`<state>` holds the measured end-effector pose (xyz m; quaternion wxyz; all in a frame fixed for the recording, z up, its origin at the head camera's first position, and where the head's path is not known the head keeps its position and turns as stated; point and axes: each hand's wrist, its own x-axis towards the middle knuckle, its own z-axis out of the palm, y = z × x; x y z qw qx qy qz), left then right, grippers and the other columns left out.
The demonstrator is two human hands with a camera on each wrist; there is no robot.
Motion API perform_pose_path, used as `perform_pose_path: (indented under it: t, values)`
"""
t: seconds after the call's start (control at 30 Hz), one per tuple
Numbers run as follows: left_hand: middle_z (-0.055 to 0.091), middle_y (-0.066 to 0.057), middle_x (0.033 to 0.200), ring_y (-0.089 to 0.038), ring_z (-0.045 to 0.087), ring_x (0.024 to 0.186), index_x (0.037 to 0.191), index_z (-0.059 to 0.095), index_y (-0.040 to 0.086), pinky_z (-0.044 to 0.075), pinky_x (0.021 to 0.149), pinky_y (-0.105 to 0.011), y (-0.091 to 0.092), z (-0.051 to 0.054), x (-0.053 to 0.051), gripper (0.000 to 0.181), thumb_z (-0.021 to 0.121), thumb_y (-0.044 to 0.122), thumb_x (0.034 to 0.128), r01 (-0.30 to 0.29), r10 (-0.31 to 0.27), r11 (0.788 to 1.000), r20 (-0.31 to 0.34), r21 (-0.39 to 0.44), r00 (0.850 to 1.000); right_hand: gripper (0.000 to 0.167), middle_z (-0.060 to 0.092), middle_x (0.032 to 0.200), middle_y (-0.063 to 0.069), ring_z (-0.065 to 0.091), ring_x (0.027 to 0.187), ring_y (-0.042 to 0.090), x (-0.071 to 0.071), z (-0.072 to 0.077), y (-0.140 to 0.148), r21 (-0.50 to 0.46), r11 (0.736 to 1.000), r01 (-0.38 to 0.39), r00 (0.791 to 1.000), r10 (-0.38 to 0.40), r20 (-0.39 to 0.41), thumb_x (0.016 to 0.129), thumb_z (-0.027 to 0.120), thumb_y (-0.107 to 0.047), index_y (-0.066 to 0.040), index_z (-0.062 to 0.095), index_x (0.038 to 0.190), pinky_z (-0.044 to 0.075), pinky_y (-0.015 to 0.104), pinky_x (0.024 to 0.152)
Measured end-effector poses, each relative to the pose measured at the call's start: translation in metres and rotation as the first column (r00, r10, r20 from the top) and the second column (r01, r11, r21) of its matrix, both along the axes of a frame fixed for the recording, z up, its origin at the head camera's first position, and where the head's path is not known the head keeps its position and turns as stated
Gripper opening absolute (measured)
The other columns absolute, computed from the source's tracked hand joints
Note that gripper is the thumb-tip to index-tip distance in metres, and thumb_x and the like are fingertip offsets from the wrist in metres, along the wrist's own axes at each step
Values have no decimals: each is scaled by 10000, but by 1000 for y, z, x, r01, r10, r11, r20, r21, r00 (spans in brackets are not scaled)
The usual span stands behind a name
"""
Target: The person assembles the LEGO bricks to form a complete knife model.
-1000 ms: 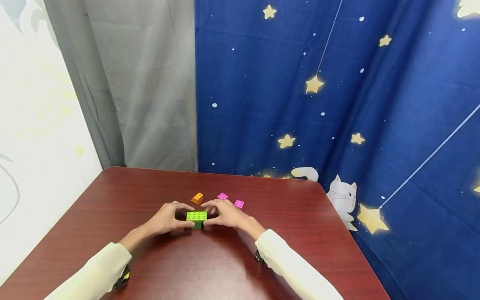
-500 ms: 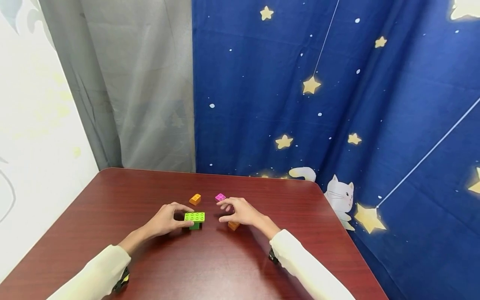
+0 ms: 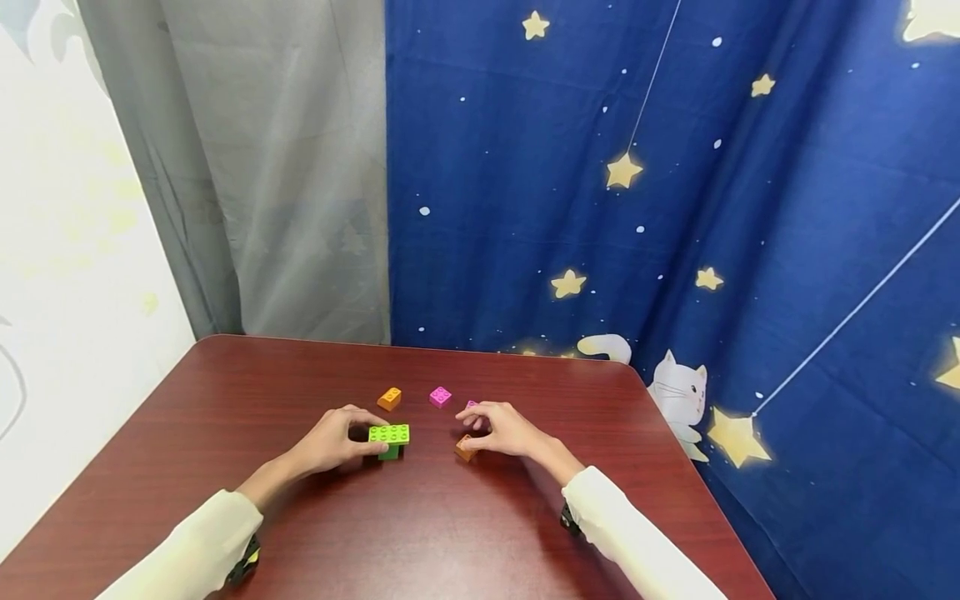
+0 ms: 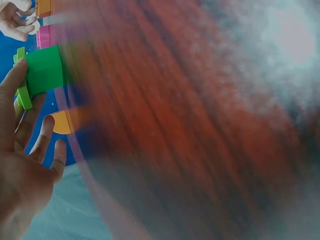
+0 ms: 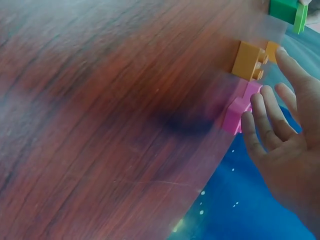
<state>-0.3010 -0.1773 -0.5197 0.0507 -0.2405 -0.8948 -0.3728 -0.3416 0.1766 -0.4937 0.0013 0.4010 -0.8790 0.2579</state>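
My left hand [image 3: 337, 437] pinches a lime green eight-stud toy brick [image 3: 389, 433] between thumb and fingers. Beneath that brick, a darker green block [image 4: 44, 70] is joined to it, and the pair stands upright on the table. My right hand [image 3: 512, 430] hovers at an orange building brick [image 3: 463, 451], with loosely bent fingers and nothing between them. In the right wrist view the thumb tip lies close to that orange brick [image 5: 245, 60]; contact cannot be made out. Behind the right fingers, a pink brick [image 3: 472, 405] is partly hidden.
Another pink brick [image 3: 440, 397] and a second orange brick [image 3: 389, 399] with a sloped side lie farther back on the dark red table [image 3: 300, 367]. A blue star-patterned curtain [image 3: 510, 208] and a grey curtain [image 3: 307, 183] hang behind the far edge.
My right hand has left the green bricks and moved right to the orange brick, its fingers parting. The left hand keeps its grip, almost unmoved. The view has shifted slightly.
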Motion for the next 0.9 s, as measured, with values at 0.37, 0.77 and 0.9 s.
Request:
perform_pose_path:
  t: [0.37,0.77,0.9]
  values:
    - [670,70,1016,-179,589,976,1109,793,236,504,835,-374,4,2,-1,330,871,413,842,8,-8,1000,12,-5,1000,488,761,1085,33,687,976,196,5,-3,10,46,999,2,999,-4,44,853,880,-288,-63,728,1258,552,279,829]
    - [683,61,1044,-208,604,1022,1126,788,219,509,870,-425,3,4,1,345,865,411,849,8,-8,1000,4,-9,1000,535,749,1103,-18,686,972,145,4,-11,12,75,997,15,998,-20,66,805,918,-311,-123,733,1271,547,251,814]
    - [687,58,1053,-211,608,1030,1129,789,214,510,877,-432,3,4,1,347,866,407,850,8,-8,1000,3,-4,1000,498,746,1087,-12,686,961,146,4,-11,12,68,998,9,998,-14,68,803,921,-285,-135,743,1243,556,265,803]
